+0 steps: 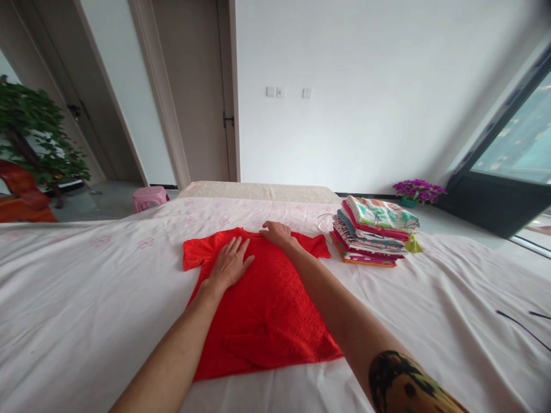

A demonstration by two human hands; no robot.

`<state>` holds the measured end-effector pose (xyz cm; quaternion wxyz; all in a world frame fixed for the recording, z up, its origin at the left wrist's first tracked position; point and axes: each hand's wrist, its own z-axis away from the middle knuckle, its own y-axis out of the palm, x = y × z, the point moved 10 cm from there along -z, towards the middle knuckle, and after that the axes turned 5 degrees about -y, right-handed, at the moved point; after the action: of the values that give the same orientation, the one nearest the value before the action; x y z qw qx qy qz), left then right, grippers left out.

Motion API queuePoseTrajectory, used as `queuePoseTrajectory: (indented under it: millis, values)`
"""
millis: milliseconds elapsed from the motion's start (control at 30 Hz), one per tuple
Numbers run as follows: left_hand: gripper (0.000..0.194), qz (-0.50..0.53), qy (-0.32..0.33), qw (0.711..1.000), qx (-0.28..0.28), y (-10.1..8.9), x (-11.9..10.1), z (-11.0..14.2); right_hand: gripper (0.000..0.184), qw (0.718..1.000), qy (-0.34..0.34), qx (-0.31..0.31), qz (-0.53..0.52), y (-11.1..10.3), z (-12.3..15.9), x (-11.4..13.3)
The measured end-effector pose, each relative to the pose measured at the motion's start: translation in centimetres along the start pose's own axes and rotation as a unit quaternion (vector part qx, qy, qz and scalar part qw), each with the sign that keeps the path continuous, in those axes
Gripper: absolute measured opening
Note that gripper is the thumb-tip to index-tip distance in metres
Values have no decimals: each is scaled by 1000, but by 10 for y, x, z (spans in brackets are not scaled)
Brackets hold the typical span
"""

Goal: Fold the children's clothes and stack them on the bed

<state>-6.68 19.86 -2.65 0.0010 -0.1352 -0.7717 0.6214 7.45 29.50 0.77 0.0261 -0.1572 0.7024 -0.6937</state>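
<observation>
A red short-sleeved shirt (258, 292) with small eyelet holes lies spread on the bed, its neckline at the far side and its hem towards me. My left hand (231, 261) rests flat on the upper left of the shirt, fingers stretched out. At the neckline, my right hand (278, 233) has its fingers bent and closed on the collar edge; the fingertips are partly hidden. My right forearm crosses over the right side of the shirt and covers some of it.
A stack of folded clothes (372, 232) stands right of the shirt on the white bed sheet (107, 298). Dark thin cords (523, 330) lie at the far right. Beyond the bed are a pink stool (150, 198), purple flowers (419, 190) and a door (193, 92).
</observation>
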Motion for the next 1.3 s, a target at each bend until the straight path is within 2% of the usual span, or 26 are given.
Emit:
queuePoseTrajectory:
  millis: [133, 367, 533, 600, 667, 767, 867, 1000, 1167, 1233, 1300]
  values:
    - [72, -11, -6, 1000, 22, 5, 0, 0, 31, 1000, -15, 7, -9, 8, -9, 8]
    - [71, -22, -37, 997, 59, 13, 6, -3, 35, 999, 41, -36, -8, 12, -16, -6]
    - [73, -17, -47, 996, 71, 12, 6, -3, 38, 996, 47, -65, -30, 12, -8, -5]
    - [72, -14, -47, 996, 72, 12, 6, -4, 39, 994, 16, -103, -19, 7, 0, 4]
    - [71, -13, -52, 996, 71, 12, 6, -4, 39, 992, -57, -116, 7, 7, 9, 23]
    - [69, -15, -55, 997, 59, 10, 6, -3, 41, 984, -157, -82, 21, 22, 18, 49]
    - [71, -17, -62, 997, 44, 6, 7, -1, 45, 984, -172, -45, 13, 37, 15, 55]
    - [70, -24, -53, 998, 3, -4, 7, 1, 54, 990, -141, 2, 10, 49, 0, 50]
    - [74, -28, -60, 997, 41, 6, 12, 0, 59, 988, -144, 51, -19, 47, -5, 42]
    - [74, -28, -64, 997, 45, 9, 13, -2, 57, 990, -138, 20, -32, 36, -2, 35]
    - [74, -26, -66, 996, 49, 10, 13, -3, 54, 994, -100, -41, -28, 22, 5, 22]
